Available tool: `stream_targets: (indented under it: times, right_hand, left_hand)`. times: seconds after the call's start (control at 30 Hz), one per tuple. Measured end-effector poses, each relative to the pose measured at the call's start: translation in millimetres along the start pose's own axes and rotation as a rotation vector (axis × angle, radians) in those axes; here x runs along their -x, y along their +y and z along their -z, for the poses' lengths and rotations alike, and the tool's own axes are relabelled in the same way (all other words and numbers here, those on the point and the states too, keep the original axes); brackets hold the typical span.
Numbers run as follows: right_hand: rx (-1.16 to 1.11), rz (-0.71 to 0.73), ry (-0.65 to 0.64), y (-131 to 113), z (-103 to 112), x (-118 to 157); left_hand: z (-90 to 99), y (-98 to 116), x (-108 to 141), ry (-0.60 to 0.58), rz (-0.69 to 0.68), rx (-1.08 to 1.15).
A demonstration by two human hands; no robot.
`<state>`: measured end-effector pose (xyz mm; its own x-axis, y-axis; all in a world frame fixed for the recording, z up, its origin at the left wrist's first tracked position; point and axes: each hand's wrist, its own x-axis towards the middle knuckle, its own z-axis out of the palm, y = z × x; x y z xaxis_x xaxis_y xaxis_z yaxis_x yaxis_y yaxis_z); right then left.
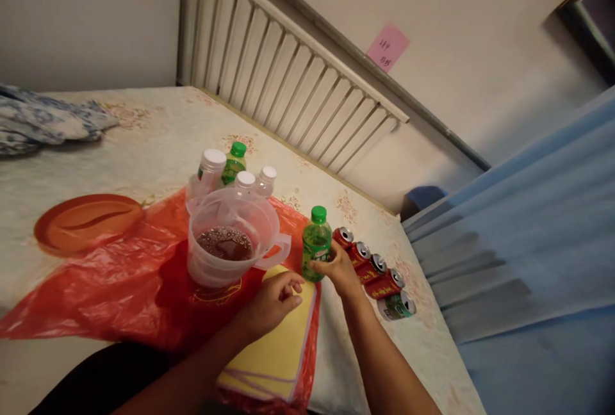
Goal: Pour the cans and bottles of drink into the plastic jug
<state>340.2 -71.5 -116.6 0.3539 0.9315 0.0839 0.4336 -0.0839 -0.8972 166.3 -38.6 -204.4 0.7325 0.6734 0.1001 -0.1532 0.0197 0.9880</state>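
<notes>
My right hand (340, 269) is wrapped around a green plastic drink bottle (316, 245) with a green cap, which stands upright at the edge of the red plastic sheet. Close by on the left, my left hand (278, 296) holds nothing; its fingers are loosely bent, with the thumb apart. It hovers over a yellow cloth or sheet (269, 357) on the red plastic (129, 287). Left of both hands stands a translucent measuring jug (235, 210) with its handle to the right. Dark brown, bubbly liquid (225, 243) fills its lower part.
Behind the jug are white-capped clear bottles (211, 168) and another green-capped bottle (235, 162). Several opened drink cans (369, 268) line up at right. An orange lid (89, 223) lies at left, below patterned fabric (48, 120). A radiator (288, 69) and blue curtain (523, 235) border the bed or table.
</notes>
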Motion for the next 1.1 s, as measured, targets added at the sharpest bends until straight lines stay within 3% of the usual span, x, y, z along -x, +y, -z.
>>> stream_targets:
  times: [0.3, 0.47, 0.63, 0.9, 1.0, 1.1]
  right_hand:
    - [-0.139, 0.132, -0.057, 12.1, -59.0, -80.3]
    - [-0.210, 0.183, -0.123, 16.0, -98.0, -93.0]
    - [-0.248, 0.196, -0.132, 18.9, -116.1, -92.7]
    - [-0.234, 0.184, -0.112, 29.0, -110.4, -94.0]
    - [-0.174, 0.112, -0.001, 37.3, -92.8, -78.9]
    - [-0.193, 0.015, 0.155, 54.2, -66.9, -44.5]
  left_hand:
    - [-2.2, 2.6, 3.1, -0.064, 0.074, -0.068]
    - [-1.1, 3.7, 4.1, -0.070, 0.112, -0.150]
    - [0.0, 5.3, 4.3, -0.074, 0.131, -0.179]
    - [-3.9, -3.2, 0.9, -0.088, 0.097, -0.197]
    - [-4.6, -9.5, -1.2, -0.109, 0.083, -0.185]
    - [-5.2, -14.2, -2.5, -0.138, 0.071, -0.184]
